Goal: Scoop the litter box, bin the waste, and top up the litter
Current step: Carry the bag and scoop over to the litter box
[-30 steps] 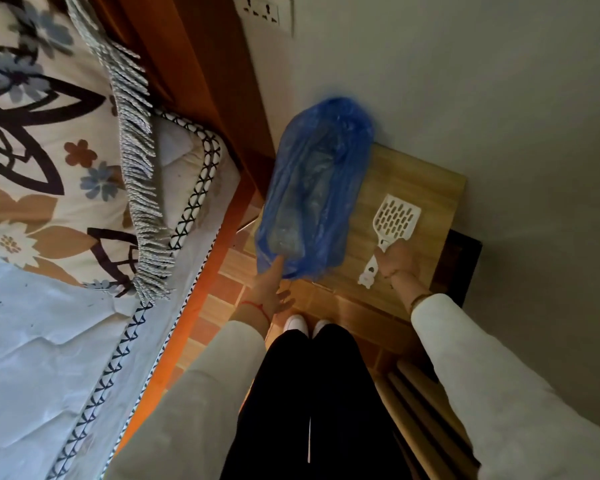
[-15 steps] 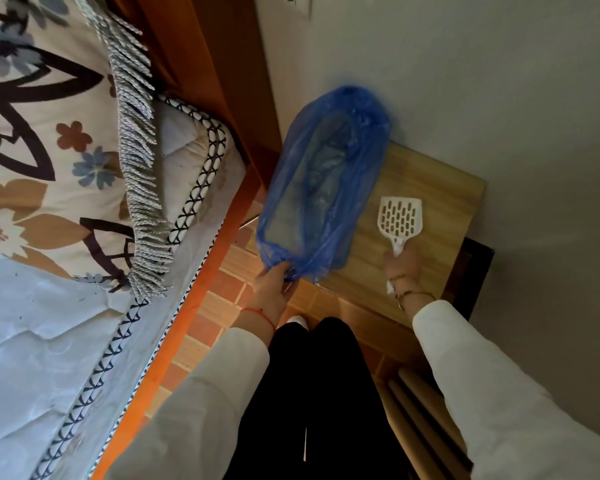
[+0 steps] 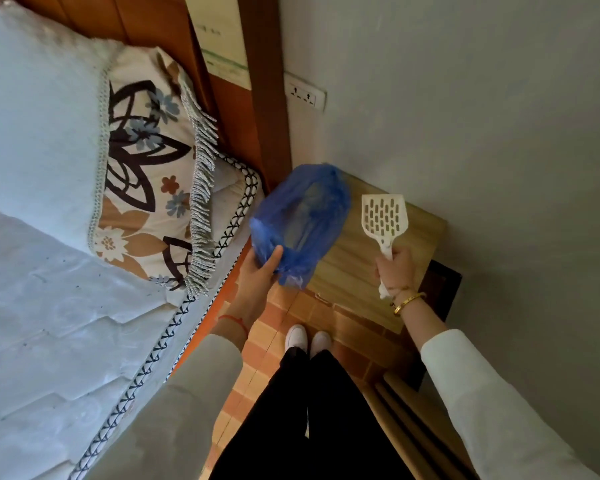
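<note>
Scoop [image 3: 383, 215] lifted, blue-bagged bin [image 3: 300, 221] raised

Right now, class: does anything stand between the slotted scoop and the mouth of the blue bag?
Nothing visible does. The right hand holds the white scoop upright above the wooden table; the left hand grips the blue bag beside it. Only open air and bare tabletop lie between them.

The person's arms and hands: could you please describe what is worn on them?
Both arms wear long, loose white sleeves. The left hand is bare, with a thin red cord at the wrist. The right hand is bare too, with gold bangles at its wrist.
</note>
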`<state>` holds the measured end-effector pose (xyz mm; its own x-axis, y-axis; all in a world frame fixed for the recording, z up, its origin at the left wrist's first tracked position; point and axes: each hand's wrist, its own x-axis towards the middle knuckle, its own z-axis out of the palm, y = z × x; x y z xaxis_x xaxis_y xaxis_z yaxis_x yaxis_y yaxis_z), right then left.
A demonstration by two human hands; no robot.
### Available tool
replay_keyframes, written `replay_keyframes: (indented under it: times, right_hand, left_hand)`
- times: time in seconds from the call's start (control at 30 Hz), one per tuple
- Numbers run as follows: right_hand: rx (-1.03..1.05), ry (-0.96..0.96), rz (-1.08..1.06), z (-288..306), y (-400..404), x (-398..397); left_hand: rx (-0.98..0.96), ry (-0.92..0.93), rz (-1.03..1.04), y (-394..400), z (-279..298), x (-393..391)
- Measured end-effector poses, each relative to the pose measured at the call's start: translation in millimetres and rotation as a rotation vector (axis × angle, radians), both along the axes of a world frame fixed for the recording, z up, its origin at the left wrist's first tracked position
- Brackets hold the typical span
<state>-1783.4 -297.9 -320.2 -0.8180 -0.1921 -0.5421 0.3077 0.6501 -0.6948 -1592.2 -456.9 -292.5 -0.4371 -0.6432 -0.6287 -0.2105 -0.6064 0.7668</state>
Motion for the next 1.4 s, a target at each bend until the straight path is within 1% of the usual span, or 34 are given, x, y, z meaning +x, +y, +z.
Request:
replay_keyframes:
  times: [0.1,0.23,0.37,0.57,0.73,0.9,1.0,1.27,1.4]
  right_hand:
    - [-0.069,0.009,0.051,38.1,-7.1,10.8]
    - [-0.101,-0.015,0.129,70.5,-16.8,26.3]
    - [-0.147,-0.005,0.246,99.6,-25.0,48.3]
    - [-0.275,0.0,0.408,135.5,-35.6,71.7]
    - [-0.309,0.029,0.568,155.9,-37.1,81.7]
    - [-0.294,0.016,0.748,170.3,-36.7,93.3]
    - [-0.283,0.041,0.835,174.5,-39.5,104.1]
    - [-0.292,-0.016,1.085,185.8,-48.6,175.0]
    - [-0.312,0.002,1.24,185.8,-55.5,225.1]
  left_hand:
    - [-0.073,0.058,-0.015,-2.1,35.6,19.7]
    - [-0.113,0.132,-0.015,-3.0,69.4,49.0]
    - [-0.074,0.146,0.097,-2.1,91.7,77.4]
    - [-0.176,0.19,0.221,15.0,123.2,114.2]
    - [-0.223,0.246,0.365,44.0,133.9,142.1]
    - [-0.249,0.273,0.556,86.4,138.8,167.3]
    - [-0.254,0.295,0.619,111.8,138.5,183.2]
    - [-0.299,0.256,0.887,186.6,139.2,240.9]
    - [-0.331,0.186,1.037,216.9,135.2,279.0]
